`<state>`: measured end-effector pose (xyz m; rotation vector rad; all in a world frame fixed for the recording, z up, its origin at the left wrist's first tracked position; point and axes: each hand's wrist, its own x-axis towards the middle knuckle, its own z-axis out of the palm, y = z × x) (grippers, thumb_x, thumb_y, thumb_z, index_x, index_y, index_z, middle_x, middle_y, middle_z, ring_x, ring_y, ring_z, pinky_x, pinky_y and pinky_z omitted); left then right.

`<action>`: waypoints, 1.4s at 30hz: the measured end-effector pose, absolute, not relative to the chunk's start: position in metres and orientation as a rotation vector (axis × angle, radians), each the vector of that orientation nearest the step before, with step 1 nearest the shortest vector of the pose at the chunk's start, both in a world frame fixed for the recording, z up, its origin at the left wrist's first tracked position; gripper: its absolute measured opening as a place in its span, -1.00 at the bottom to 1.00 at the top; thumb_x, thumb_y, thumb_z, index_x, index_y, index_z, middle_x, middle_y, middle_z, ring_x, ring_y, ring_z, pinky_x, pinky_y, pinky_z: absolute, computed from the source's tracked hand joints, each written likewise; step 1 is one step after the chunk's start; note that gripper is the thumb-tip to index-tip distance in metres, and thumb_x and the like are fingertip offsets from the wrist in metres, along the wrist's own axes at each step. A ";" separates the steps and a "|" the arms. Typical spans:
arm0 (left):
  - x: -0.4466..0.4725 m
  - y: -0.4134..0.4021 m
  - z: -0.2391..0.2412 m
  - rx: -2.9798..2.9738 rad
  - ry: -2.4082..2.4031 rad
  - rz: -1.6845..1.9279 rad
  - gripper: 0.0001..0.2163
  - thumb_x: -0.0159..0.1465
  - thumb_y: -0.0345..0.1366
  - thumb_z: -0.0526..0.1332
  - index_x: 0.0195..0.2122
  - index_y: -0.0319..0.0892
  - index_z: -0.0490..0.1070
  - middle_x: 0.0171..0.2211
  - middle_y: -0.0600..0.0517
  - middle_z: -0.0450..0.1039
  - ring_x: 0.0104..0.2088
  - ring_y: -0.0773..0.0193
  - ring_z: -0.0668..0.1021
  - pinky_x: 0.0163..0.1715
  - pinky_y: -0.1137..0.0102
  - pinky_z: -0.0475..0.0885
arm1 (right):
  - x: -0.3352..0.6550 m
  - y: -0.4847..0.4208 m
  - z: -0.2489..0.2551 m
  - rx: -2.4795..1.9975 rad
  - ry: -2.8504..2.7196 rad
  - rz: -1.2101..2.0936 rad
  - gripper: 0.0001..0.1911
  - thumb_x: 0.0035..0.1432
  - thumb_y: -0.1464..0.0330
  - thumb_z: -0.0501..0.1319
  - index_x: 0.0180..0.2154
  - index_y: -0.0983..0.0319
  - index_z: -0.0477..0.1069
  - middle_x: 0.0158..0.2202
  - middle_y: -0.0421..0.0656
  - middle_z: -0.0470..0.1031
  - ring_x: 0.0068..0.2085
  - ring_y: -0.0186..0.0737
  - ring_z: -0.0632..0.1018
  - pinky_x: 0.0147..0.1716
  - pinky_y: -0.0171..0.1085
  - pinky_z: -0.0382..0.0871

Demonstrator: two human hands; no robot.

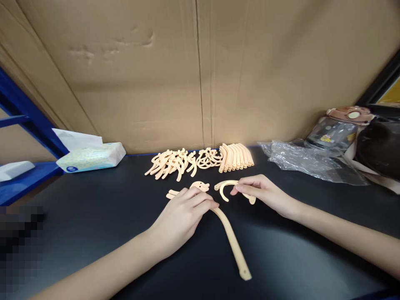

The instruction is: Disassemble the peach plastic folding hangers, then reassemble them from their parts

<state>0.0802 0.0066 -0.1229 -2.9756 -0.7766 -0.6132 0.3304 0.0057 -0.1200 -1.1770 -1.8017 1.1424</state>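
Note:
My left hand (184, 208) is closed over the upper end of a long curved beige strip (233, 241), whose lower end with a small hole lies toward me. Just beyond its fingers is a flat rounded beige piece (200, 186) with small dark holes; short beige prongs (172, 193) show to the left, partly hidden by the hand. To the right, my right hand (258, 187) pinches a hook-shaped beige piece (223, 192) between thumb and fingers. Another beige strip (220, 184) runs behind the hook and partly under the fingers; whether it is gripped too I cannot tell.
Along the back of the black table (93, 229) lie a heap of curved beige pieces (170, 163), several ring-like pieces (208, 159) and a row of beige strips (236, 156). A tissue pack (96, 158) stands left; plastic bags (296, 160) and a clear bottle (333, 133) are right.

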 end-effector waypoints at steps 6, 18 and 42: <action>0.080 0.004 -0.121 -2.899 -0.791 -0.715 -0.69 0.34 -0.49 -0.04 -0.04 -0.08 0.39 -0.20 0.01 0.40 -0.22 0.29 0.44 -0.32 0.43 0.34 | 0.329 0.009 -0.125 -1.090 -1.765 1.254 -0.64 0.20 0.12 0.12 -0.31 0.30 0.45 -0.63 -0.31 0.21 -0.54 -0.40 0.27 -0.48 -0.34 0.19; 0.081 0.001 -0.113 -3.165 -0.739 -0.496 -0.73 0.35 -0.15 0.03 -0.01 -0.10 0.35 -0.28 0.03 0.42 -0.30 0.29 0.46 -0.32 0.44 0.33 | 0.330 0.013 -0.128 -1.116 -1.723 1.257 -0.61 0.22 0.12 0.09 -0.31 0.31 0.48 -0.54 -0.21 0.37 -0.51 -0.39 0.34 -0.50 -0.34 0.21; 0.082 -0.006 -0.117 -3.081 -0.889 -0.578 -0.65 0.30 -0.42 0.03 0.11 -0.09 0.18 -0.21 0.03 0.37 -0.27 0.31 0.48 -0.32 0.45 0.41 | 0.329 0.014 -0.127 -1.088 -1.613 1.357 -0.63 0.16 0.22 0.16 -0.06 0.29 0.25 -0.52 -0.24 0.42 -0.54 -0.39 0.36 -0.52 -0.34 0.25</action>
